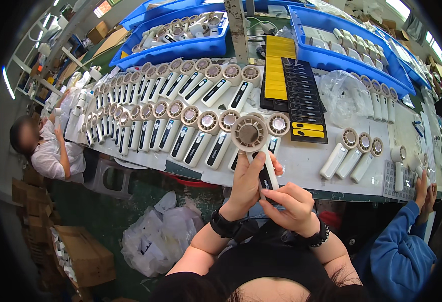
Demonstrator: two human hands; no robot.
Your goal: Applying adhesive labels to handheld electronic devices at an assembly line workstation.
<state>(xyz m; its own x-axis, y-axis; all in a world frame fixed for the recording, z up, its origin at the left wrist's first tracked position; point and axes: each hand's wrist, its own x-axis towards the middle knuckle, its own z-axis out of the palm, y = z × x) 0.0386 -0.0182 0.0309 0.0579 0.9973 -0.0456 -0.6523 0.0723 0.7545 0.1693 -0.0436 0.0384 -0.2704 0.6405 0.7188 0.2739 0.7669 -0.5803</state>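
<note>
A white handheld fan [249, 134] with a round grille is held up in front of me over the table's near edge. My left hand [243, 183] is wrapped round its handle, thumb along the front. A black label strip [267, 177] runs down the handle. At the strip's lower end, the thumb and forefinger of my right hand [295, 207] press together against the handle. Behind the held fan, rows of similar fans [196, 148] with black strips lie on the white table top. Sheets of black label strips [304, 93] lie beyond my right hand, some with yellow backing.
Blue bins [181, 53] of fans stand along the back, beside a metal post [237, 30]. Fans without strips [344, 158] and a clear plastic bag [345, 98] lie to the right. Co-workers sit at both sides, one in a blue sleeve [399, 246]. Plastic bags [160, 236] lie on the floor.
</note>
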